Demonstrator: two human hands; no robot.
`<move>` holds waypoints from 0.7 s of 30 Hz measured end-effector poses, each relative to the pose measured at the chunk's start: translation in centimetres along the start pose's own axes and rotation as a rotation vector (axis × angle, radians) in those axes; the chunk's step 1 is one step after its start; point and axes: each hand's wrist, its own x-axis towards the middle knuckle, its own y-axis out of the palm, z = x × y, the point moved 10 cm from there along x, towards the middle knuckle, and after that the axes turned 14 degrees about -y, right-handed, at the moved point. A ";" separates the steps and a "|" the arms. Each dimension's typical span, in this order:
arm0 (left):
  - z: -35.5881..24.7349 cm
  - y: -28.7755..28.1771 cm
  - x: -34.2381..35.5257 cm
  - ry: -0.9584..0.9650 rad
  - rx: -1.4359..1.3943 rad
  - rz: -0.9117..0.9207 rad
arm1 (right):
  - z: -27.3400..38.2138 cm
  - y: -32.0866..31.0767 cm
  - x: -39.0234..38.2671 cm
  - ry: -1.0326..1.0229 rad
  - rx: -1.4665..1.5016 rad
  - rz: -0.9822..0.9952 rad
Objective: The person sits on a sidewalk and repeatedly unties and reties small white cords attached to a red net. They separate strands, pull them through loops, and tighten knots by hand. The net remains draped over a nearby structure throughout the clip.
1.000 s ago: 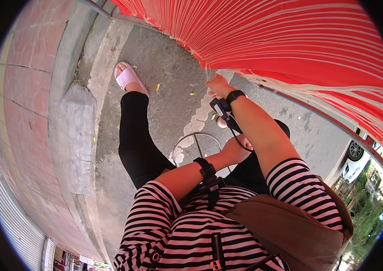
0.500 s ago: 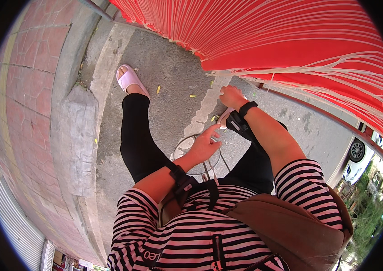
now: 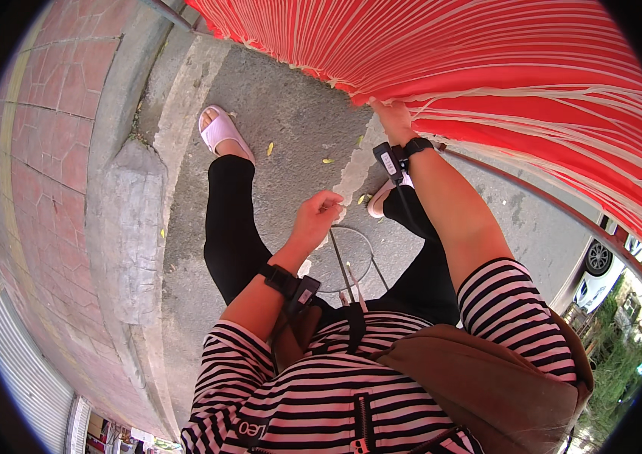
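My right hand is raised to the near edge of a red sheet. Its fingers are closed around the loose end of a bundle of long pale strands that run across the sheet. My left hand hovers lower, over the pavement between my knees. Its fingers are curled together, and anything between them is too small to make out. Beneath it is a round metal wire frame. Both wrists carry black straps with small box-like devices.
A rusty bar runs beneath the sheet on the right. To the left are a raised curb and red paving. My foot in a pink slipper rests on the road. A white car stands at far right.
My right hand has moved up to the sheet's edge and closed on the pale strands, which have shifted upward. My left hand has drawn left and up, its fingers curling in.
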 end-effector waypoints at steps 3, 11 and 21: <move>0.8 -0.8 -0.1 -0.014 -0.004 -0.013 | -1.8 0.2 1.0 0.068 0.042 -0.082; 2.8 -3.5 0.9 -0.121 -0.021 -0.089 | -1.8 2.8 6.3 -0.186 -0.278 -0.014; 1.7 -4.7 4.6 -0.040 -0.070 -0.133 | 4.2 1.3 -2.0 -0.050 0.603 0.083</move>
